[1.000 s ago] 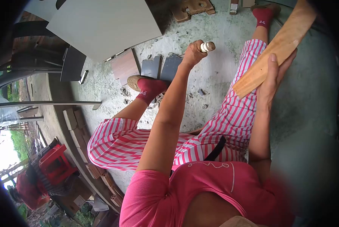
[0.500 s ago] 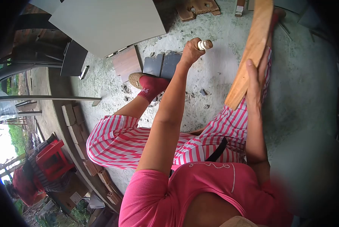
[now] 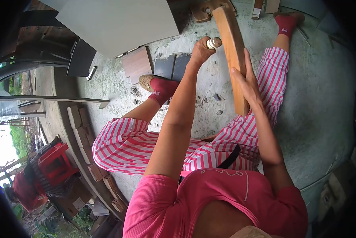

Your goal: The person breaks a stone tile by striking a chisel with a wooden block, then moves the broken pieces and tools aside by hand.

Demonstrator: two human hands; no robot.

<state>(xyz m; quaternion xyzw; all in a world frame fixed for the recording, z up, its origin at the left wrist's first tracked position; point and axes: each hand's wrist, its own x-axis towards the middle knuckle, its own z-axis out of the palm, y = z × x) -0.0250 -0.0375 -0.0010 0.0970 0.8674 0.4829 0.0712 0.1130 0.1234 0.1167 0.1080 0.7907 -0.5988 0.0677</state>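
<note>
My left hand [image 3: 202, 51] is closed round a short round handle [image 3: 214, 43] with a white-banded end; the rest of that object is hidden by the hand. In my right hand [image 3: 248, 84] is a long, slightly curved wooden piece [image 3: 231, 49], thumb on its near face and fingers round its far edge. Its lower end is over my striped trouser leg [image 3: 274, 75], and its upper part is just right of the handle's end. Grey tiles [image 3: 164, 66] lie on the floor beyond my left wrist, beside my shoe [image 3: 145, 82].
A large pale panel [image 3: 118, 25] is at the upper left, with a wood-patterned tile [image 3: 137, 63] below it. Another brown wooden piece [image 3: 201, 15] lies at the top. Rubble bits [image 3: 219, 97] dot the floor. Bricks [image 3: 81, 133] and a red chair [image 3: 55, 163] stand at left.
The wooden piece has swung left in my right hand, its upper end now near the handle. My right hand has moved left with it. My right foot has come into fuller view.
</note>
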